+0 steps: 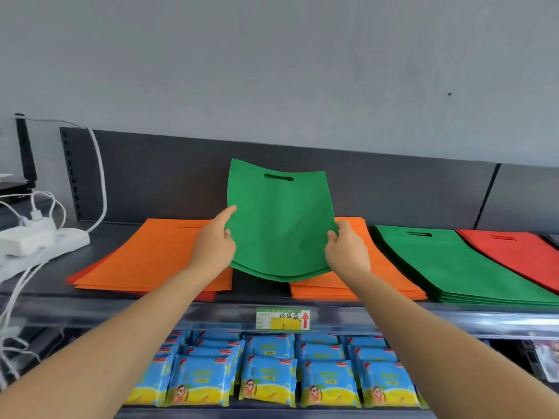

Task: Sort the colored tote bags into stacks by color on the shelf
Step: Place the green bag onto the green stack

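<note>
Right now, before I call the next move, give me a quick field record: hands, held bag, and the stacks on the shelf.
held: green bag, raised above the shelf, handle hole on top
left hand: grips its left edge
right hand: grips its right edge
stacks, left to right: left orange stack, right orange stack, green stack, red stack
mixed: red edges under left orange stack
likely target: green stack
</note>
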`<state>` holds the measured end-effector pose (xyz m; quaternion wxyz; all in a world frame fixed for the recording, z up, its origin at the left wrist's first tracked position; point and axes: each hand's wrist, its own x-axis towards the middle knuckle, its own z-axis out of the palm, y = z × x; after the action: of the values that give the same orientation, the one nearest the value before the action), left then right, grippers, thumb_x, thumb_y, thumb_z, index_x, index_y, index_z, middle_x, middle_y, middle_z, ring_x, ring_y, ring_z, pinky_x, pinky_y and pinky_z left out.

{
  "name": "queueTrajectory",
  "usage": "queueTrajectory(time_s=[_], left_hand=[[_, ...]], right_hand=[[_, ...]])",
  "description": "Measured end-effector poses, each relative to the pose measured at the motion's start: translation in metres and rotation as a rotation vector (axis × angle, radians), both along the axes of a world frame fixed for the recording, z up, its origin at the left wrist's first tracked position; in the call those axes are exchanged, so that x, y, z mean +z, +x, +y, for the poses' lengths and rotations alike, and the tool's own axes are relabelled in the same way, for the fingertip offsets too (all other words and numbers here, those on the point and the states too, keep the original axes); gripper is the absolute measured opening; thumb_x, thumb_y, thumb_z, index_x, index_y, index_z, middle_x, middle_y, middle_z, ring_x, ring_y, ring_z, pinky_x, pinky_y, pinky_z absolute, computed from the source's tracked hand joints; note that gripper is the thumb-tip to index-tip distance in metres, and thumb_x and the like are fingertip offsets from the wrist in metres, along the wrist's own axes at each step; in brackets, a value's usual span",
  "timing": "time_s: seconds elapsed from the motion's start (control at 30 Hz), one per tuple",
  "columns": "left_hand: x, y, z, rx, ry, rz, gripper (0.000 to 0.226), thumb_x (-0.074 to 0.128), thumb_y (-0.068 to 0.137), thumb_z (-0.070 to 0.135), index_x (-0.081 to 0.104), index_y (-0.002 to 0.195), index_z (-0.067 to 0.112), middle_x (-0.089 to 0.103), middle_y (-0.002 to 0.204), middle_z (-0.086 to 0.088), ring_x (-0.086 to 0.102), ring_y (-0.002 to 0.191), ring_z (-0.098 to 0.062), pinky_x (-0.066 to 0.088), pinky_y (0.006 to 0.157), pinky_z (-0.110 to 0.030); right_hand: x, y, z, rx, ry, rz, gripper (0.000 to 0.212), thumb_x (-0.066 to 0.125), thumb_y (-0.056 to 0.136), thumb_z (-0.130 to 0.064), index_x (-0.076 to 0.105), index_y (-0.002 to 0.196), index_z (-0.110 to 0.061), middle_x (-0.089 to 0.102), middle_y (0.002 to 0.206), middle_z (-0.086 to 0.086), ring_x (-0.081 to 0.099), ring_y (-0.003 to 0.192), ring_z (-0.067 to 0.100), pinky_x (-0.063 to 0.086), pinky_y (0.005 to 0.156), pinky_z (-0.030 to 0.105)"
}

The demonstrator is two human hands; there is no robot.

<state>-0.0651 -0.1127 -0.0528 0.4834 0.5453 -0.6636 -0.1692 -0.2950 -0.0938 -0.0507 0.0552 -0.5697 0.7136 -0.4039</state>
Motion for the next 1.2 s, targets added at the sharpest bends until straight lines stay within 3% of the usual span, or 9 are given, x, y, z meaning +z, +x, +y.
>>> queueTrajectory(time_s=[0.13, 0.23, 0.3, 0.37, 0.57, 0.8, 0.93, 1.13, 1.2], left_hand=[[0.002, -0.064, 0.001, -0.024, 0.007, -0.039, 0.050, 0.035, 0.100, 0.000, 0.039, 0.145, 0.021, 0.040, 0.149, -0.006, 0.048, 0.048, -0.011, 0.039, 0.043, -0.021], [0.001, -0.112, 0.006, -0.029, 0.012, -0.068, 0.049, 0.037, 0.100, 0.002, 0.041, 0.145, 0.022, 0.044, 0.147, -0.006, 0.064, 0.089, -0.037, 0.054, 0.068, -0.040], [-0.003, -0.146, 0.008, -0.036, 0.010, -0.066, 0.049, 0.037, 0.100, 0.003, 0.042, 0.144, 0.022, 0.049, 0.142, -0.007, 0.060, 0.062, -0.022, 0.048, 0.051, -0.029], [-0.006, -0.179, 0.013, -0.056, 0.031, -0.054, 0.049, 0.036, 0.100, 0.003, 0.041, 0.145, 0.022, 0.054, 0.137, -0.009, 0.042, 0.043, -0.008, 0.033, 0.040, -0.017], [-0.011, -0.266, 0.025, -0.070, 0.041, -0.107, 0.050, 0.037, 0.100, 0.004, 0.036, 0.147, 0.020, 0.038, 0.151, -0.005, 0.038, 0.040, -0.003, 0.031, 0.037, -0.011], [-0.019, -0.331, 0.020, -0.118, 0.044, -0.207, 0.052, 0.040, 0.099, 0.002, 0.035, 0.147, 0.020, 0.036, 0.152, -0.002, 0.041, 0.051, -0.001, 0.044, 0.052, -0.016], [-0.023, -0.350, 0.012, -0.162, 0.069, -0.253, 0.052, 0.040, 0.099, 0.002, 0.035, 0.148, 0.020, 0.036, 0.152, -0.002, 0.052, 0.070, 0.001, 0.050, 0.068, -0.021], [-0.030, -0.374, 0.007, -0.167, 0.128, -0.338, 0.051, 0.039, 0.100, 0.007, 0.033, 0.148, 0.021, 0.034, 0.153, -0.001, 0.059, 0.065, -0.010, 0.049, 0.055, -0.023], [-0.033, -0.380, 0.006, -0.175, 0.148, -0.389, 0.050, 0.039, 0.101, 0.010, 0.032, 0.149, 0.020, 0.034, 0.153, -0.001, 0.066, 0.092, -0.020, 0.053, 0.068, -0.026]], right_hand=[[0.002, -0.061, 0.008, -0.083, -0.015, 0.029, 0.033, 0.036, 0.101, -0.020, 0.041, 0.133, -0.014, 0.061, 0.095, 0.008, 0.057, 0.086, 0.030, 0.037, 0.065, 0.033], [0.001, -0.111, 0.014, -0.127, -0.008, 0.041, 0.034, 0.035, 0.102, -0.023, 0.040, 0.134, -0.015, 0.064, 0.106, 0.013, 0.058, 0.090, 0.032, 0.042, 0.069, 0.034], [0.001, -0.145, 0.018, -0.150, -0.006, 0.055, 0.033, 0.035, 0.102, -0.025, 0.041, 0.132, -0.015, 0.065, 0.107, 0.013, 0.059, 0.092, 0.033, 0.044, 0.070, 0.036], [0.002, -0.180, 0.022, -0.163, -0.003, 0.068, 0.032, 0.036, 0.101, -0.025, 0.042, 0.131, -0.016, 0.065, 0.104, 0.012, 0.059, 0.088, 0.032, 0.045, 0.069, 0.035], [0.001, -0.266, 0.033, -0.206, 0.035, 0.097, 0.030, 0.037, 0.101, -0.024, 0.045, 0.130, -0.016, 0.065, 0.105, 0.011, 0.055, 0.081, 0.028, 0.040, 0.065, 0.032], [-0.007, -0.331, 0.041, -0.269, 0.067, 0.076, 0.029, 0.038, 0.101, -0.021, 0.046, 0.128, -0.015, 0.065, 0.110, 0.013, 0.059, 0.092, 0.032, 0.041, 0.067, 0.033], [-0.012, -0.352, 0.045, -0.309, 0.105, 0.091, 0.028, 0.038, 0.101, -0.020, 0.046, 0.128, -0.014, 0.064, 0.107, 0.012, 0.050, 0.081, 0.028, 0.037, 0.065, 0.032], [-0.016, -0.378, 0.039, -0.333, 0.149, 0.134, 0.026, 0.036, 0.101, -0.023, 0.047, 0.124, -0.017, 0.065, 0.100, 0.010, 0.058, 0.084, 0.030, 0.044, 0.068, 0.033], [-0.016, -0.388, 0.040, -0.337, 0.177, 0.173, 0.025, 0.036, 0.101, -0.024, 0.048, 0.122, -0.017, 0.066, 0.102, 0.009, 0.060, 0.089, 0.030, 0.045, 0.071, 0.034]])
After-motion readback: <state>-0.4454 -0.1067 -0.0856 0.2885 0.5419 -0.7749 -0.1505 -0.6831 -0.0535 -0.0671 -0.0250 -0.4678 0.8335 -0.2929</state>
